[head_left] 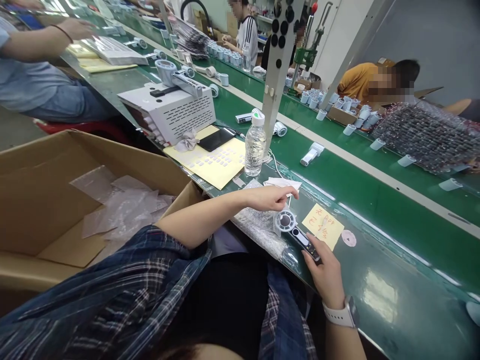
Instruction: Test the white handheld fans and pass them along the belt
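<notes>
My right hand [325, 265] is wrapped around the handle of a small handheld fan [300, 236] with a white ringed head and a dark display strip. The fan's head points toward my left hand [273, 198]. That hand hovers just above the head, index finger stretched out and the other fingers loosely curled, with nothing visible in it. Clear plastic wrap [262, 227] lies under and beside the fan. A yellow note [323, 226] with red handwriting lies past the fan, and a round pink sticker [348, 238] is right of it.
A water bottle [255, 145] stands near a yellow sticker sheet [225, 167] bearing a phone [216, 140]. Behind is a white vented box [187, 117]. At left, a cardboard box [33, 185] holds plastic bags. Along the green conveyor [360, 175] lies another fan [312, 154]; co-workers sit around.
</notes>
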### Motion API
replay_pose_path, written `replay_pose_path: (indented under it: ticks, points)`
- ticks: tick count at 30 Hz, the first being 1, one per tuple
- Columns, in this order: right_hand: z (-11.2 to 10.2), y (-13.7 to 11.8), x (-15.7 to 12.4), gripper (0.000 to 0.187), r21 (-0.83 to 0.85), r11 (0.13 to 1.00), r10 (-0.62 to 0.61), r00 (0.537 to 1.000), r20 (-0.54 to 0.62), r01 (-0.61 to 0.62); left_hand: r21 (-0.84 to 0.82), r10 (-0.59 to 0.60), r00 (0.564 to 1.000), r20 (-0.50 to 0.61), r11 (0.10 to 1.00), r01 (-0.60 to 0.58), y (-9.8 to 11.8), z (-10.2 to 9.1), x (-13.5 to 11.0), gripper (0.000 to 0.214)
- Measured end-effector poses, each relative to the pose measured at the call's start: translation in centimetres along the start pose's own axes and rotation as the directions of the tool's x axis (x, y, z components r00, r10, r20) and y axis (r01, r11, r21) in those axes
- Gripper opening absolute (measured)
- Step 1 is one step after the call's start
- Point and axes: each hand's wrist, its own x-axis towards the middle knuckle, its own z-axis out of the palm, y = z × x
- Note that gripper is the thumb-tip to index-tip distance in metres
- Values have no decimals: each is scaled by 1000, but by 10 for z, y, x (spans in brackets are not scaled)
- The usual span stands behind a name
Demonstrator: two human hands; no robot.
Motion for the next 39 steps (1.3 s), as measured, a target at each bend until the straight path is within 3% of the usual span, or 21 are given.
replay_pose_path:
  ticks: [8,14,21,29,34,39]
  points:
    - [2,2,0,37,22,999,32,999,-36,-31,-1,-22,1000,-12,1000,22,-28,8,-6,17]
    - [2,0,0,37,29,998,51,998,-39,-50,-58,23,999,-49,998,-26,-29,17,-8,9]
    - [5,1,-1,37,54,996,68,995,-68,-65,-232,76,997,2,970,-73,-40,17,-9,27]
    - [5,1,0,38,67,995,75,994,-77,-70,-207,45,999,-24,977,-49,-38,19,-8,22]
    - [5,1,0,38,62,996,75,995,-68,-71,-311,39,999,20,950,-31,-35,17,-7,23]
    - [5,1,0,39,40,996,80,995,-65,-77,-154,-45,998,-39,987,39,-22,19,-7,17]
